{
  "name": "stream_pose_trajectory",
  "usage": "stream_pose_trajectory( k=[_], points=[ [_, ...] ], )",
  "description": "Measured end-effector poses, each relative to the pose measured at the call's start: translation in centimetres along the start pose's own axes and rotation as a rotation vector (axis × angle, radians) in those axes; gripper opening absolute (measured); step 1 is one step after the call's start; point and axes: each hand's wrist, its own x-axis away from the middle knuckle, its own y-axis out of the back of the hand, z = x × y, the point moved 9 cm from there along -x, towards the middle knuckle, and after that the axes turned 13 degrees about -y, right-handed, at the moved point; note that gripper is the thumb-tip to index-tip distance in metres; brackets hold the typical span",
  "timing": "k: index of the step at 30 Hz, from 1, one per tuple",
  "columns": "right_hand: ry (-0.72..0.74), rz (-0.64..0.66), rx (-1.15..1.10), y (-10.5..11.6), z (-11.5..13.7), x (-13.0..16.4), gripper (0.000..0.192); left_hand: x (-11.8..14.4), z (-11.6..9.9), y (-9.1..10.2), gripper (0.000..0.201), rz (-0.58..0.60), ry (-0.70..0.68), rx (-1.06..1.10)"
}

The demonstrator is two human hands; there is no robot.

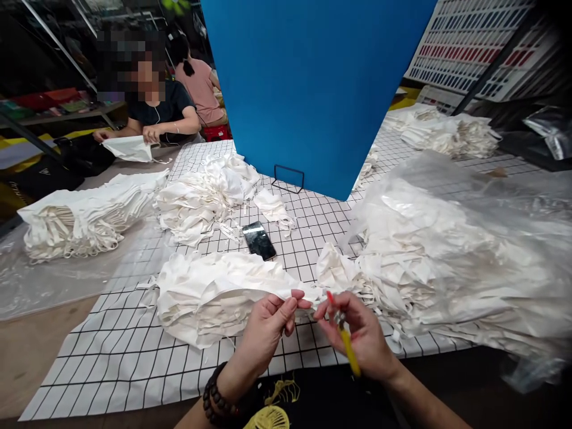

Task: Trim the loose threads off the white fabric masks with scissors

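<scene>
My left hand [268, 325], with a dark bead bracelet at the wrist, is closed in a pinch at the edge of a white cloth piece [250, 292]. That piece lies over a pile of similar white cloth pieces [196, 310]. Closed around a small pair of thread snips [350, 353] is my right hand [364, 336]. The snips have a yellow handle and a red part near the top; their blades are partly hidden by fingers. Both hands are close together above the table's front edge, and the right fingertips come near the same white cloth.
A phone [259, 240] lies on the grid-patterned tablecloth [116, 339]. A large blue board [313, 89] stands behind it. White cloth in clear plastic [469, 250] fills the right. More stacks [89, 214] lie left, where a co-worker [165, 113] handles white cloth; another person [201, 83] sits behind.
</scene>
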Motion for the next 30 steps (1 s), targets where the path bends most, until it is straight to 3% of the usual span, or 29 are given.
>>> stream_pose_trajectory(
  k=[3, 8, 10, 13, 16, 22, 24, 27, 30],
  points=[
    [-0.104, -0.057, -0.249, 0.9, -1.1, -1.6, 0.023, 1.0, -0.6, -0.7, 0.023, 0.035, 0.0, 0.003],
    [-0.158, 0.251, -0.307, -3.2, -1.2, -3.8, 0.029, 1.8, -0.1, -1.8, 0.034, 0.18, 0.07, -0.036],
    [-0.15, 0.226, -0.338, -3.5, -1.3, -4.3, 0.031, 1.9, 0.2, -1.4, 0.034, 0.163, 0.091, -0.039],
    [-0.103, 0.062, -0.373, -2.2, -1.2, -4.9, 0.03, 2.0, 0.8, -0.6, 0.03, 0.137, 0.111, -0.055],
    [-0.076, -0.028, -0.342, -1.2, -1.2, -5.0, 0.03, 1.8, 0.5, 0.2, 0.029, 0.099, 0.019, -0.16],
    [-0.159, -0.014, -0.322, -2.3, -2.2, -4.6, 0.032, 1.7, -3.2, 1.4, 0.023, -0.073, -0.402, -0.551],
    [-0.199, 0.046, -0.335, -3.2, -2.5, -4.4, 0.035, 1.7, -3.2, 1.3, 0.024, -0.066, -0.419, -0.554],
    [-0.253, 0.147, -0.295, -3.6, -2.6, -4.1, 0.035, 1.2, -2.2, 0.6, 0.023, 0.029, -0.375, -0.375],
    [-0.256, 0.106, -0.132, -1.5, -2.3, -3.6, 0.03, 0.7, -1.7, 0.5, 0.019, 0.047, -0.362, -0.272]
  ],
)
